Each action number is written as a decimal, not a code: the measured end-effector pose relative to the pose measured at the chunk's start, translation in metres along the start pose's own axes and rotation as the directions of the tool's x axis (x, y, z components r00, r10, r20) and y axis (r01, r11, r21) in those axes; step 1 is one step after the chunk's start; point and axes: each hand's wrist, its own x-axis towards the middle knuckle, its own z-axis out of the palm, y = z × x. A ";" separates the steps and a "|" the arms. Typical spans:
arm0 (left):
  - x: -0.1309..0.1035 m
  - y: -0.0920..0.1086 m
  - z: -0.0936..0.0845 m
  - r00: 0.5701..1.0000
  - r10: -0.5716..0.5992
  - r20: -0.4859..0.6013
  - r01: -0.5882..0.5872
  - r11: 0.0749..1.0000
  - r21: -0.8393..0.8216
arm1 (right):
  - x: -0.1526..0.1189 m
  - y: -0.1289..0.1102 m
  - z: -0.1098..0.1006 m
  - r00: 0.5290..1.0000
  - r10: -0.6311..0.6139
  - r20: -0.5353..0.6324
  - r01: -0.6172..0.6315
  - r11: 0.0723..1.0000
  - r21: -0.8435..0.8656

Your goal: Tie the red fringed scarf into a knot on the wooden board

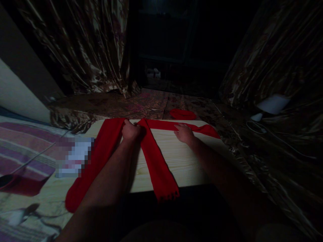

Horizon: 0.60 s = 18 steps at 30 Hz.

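Note:
A long red scarf (158,158) lies in several lengths over a light wooden table (174,161). One broad length slants down the left side. Another ends in a fringe at the near edge, and a narrower strip runs right along the far edge. My left hand (131,130) is closed at the far edge, its fingers curled on the scarf between the left and middle lengths. Stretched out, the fingers of my right hand (184,133) rest on the strip at the right, with the palm over the wood. Dim light hides the fingertips in part.
A red cloth loop (183,114) lies on the patterned cover (151,102) beyond the table. At left are a blurred-out item (75,158), a red object (27,185) and striped bedding (30,141). A white lamp (274,104) with a cord stands right. Curtains (83,43) hang behind.

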 end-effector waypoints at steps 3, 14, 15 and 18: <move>0.007 -0.001 -0.003 0.996 -0.010 0.087 0.013 1.000 -0.027 | 0.003 0.009 0.006 0.997 -0.031 0.071 0.030 0.999 0.018; 0.011 -0.003 0.010 0.917 -0.005 0.400 0.310 0.641 -0.703 | 0.005 0.015 0.013 0.996 -0.067 0.052 0.065 0.997 0.042; 0.010 -0.001 0.010 0.909 0.012 0.417 0.325 0.603 -0.728 | 0.005 0.015 0.013 0.997 -0.066 0.045 0.064 0.997 0.042; 0.006 0.003 0.007 0.886 0.039 0.462 0.373 0.532 -0.760 | 0.004 0.015 0.014 0.997 -0.070 0.023 0.069 0.997 0.040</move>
